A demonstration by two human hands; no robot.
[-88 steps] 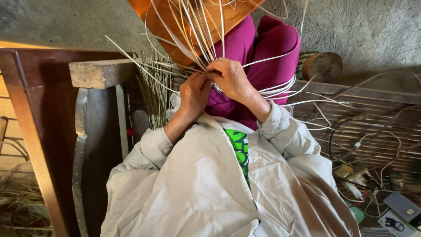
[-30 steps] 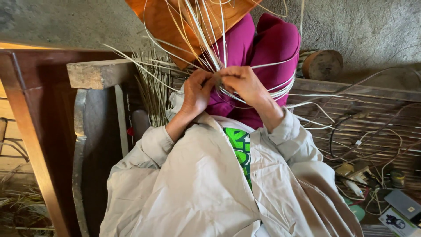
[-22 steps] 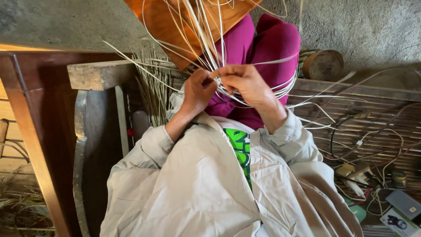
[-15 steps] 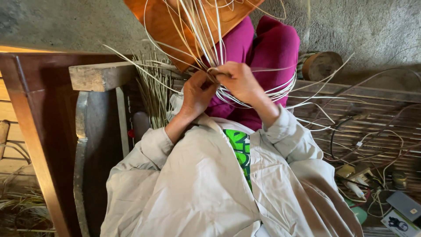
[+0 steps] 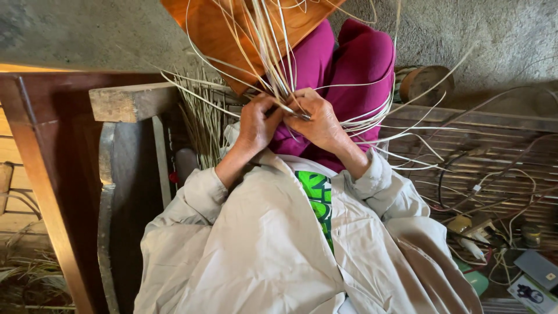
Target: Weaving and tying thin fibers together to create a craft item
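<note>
Both hands pinched shut on the pale cane strips point(image 5: 273, 52), right where the strands converge. Left hand point(image 5: 257, 123) fingers curled tight around the bundle from the left side; right hand point(image 5: 317, 119) clamps it from the right, thumb and fingers pressed on the same knot of strands. The two hands touch each other at the fingertips.

Strips location: over the person's lap, above the magenta trousers point(image 5: 349, 64). From the grip point they fan upward across the orange wooden board point(image 5: 203, 29) at the top edge of the view, and loop out to the right in long arcs over the slatted bamboo bench point(image 5: 494, 163).

Around it: a rough wooden block point(image 5: 131, 102) sits on a dark wooden frame point(image 5: 35, 145) to the left of the left hand. A sheaf of thin dry reeds point(image 5: 200, 116) stands just beside the left wrist. A round wooden stump point(image 5: 427, 81) lies near the right knee. Cables and small gadgets point(image 5: 494, 244) are piled at the bench's near right corner. Beige shirt sleeves point(image 5: 261, 232) cover both forearms up to the wrists.
</note>
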